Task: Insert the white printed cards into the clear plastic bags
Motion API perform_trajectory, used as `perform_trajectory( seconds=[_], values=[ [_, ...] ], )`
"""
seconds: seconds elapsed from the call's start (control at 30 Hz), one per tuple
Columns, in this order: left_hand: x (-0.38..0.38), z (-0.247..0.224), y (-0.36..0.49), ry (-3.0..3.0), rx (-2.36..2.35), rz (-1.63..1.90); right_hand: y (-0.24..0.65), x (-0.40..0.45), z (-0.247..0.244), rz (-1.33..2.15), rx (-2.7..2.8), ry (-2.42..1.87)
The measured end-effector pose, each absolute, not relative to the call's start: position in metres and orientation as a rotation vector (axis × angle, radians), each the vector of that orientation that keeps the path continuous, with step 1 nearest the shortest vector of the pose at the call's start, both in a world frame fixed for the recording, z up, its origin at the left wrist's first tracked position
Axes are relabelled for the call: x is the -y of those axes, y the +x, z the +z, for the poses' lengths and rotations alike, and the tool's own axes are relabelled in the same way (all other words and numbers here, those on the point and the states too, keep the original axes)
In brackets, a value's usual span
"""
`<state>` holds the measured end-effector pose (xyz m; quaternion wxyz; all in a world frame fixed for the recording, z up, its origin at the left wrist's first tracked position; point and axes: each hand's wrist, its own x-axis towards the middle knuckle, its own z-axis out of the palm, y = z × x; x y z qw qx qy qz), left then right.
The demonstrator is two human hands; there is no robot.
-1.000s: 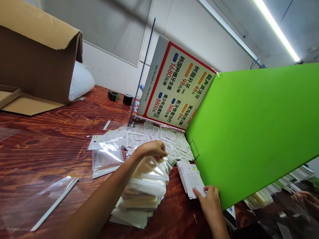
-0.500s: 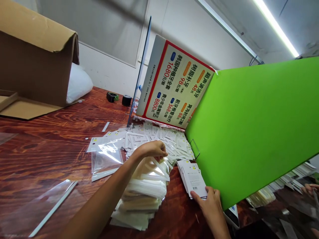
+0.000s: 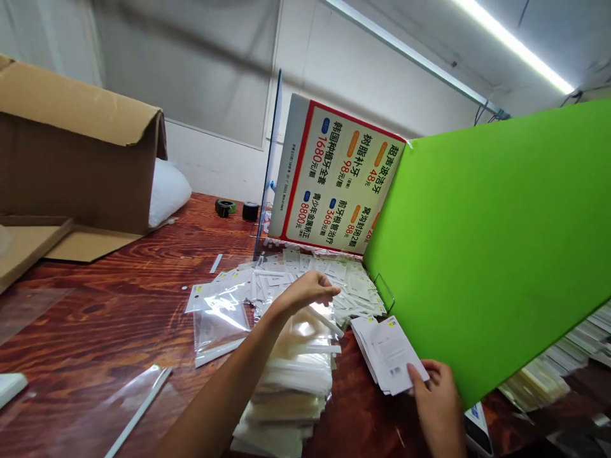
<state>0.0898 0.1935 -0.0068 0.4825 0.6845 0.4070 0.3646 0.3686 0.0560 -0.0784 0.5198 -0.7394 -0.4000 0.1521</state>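
My left hand [image 3: 315,291] is closed in a pinch over the upper end of a thick stack of clear plastic bags [image 3: 296,372] with white strips. Whether a bag's edge is between its fingertips, I cannot make out. My right hand [image 3: 435,389] grips the lower right corner of a white printed card [image 3: 392,352], thumb on top. This card lies slanted over a small pile of similar cards [image 3: 365,337], beside the bag stack. Behind both hands spreads a heap of bagged cards [image 3: 286,270].
A green panel [image 3: 487,254] stands to the right, joined to a printed sign board [image 3: 334,178]. At the left are an open cardboard box [image 3: 81,172] and loose clear bags [image 3: 128,407]. Black tape rolls [image 3: 251,211] stand near the wall. A device [image 3: 477,426] sits under the panel.
My right hand has drawn a card slightly up and right from its pile. My left hand has risen a little off the bag stack. The view has shifted.
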Motion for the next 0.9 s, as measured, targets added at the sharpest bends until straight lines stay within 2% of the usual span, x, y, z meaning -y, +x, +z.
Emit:
perform_trajectory(
  seconds=[0.13, 0.3, 0.6, 0.8, 0.9],
  values=[
    [-0.182, 0.014, 0.094, 1.503, -0.972, 1.075, 0.351, -0.039, -0.058, 0.701, 0.843, -1.309],
    [-0.169, 0.028, 0.101, 1.360, -0.890, 1.171, 0.316, -0.030, -0.042, 0.909, 0.906, -1.153],
    [-0.161, 0.021, 0.118, 1.361, -0.775, 1.009, 0.303, -0.057, -0.039, 0.803, 0.842, -1.108],
    [-0.157, 0.014, 0.124, 1.436, -0.689, 0.952, 0.295, -0.056, -0.033, 0.839, 1.027, -1.039],
    [-0.153, 0.012, 0.125, 1.487, -0.575, 0.758, 0.295, -0.057, -0.044, 0.684, 1.043, -1.095]
  ],
)
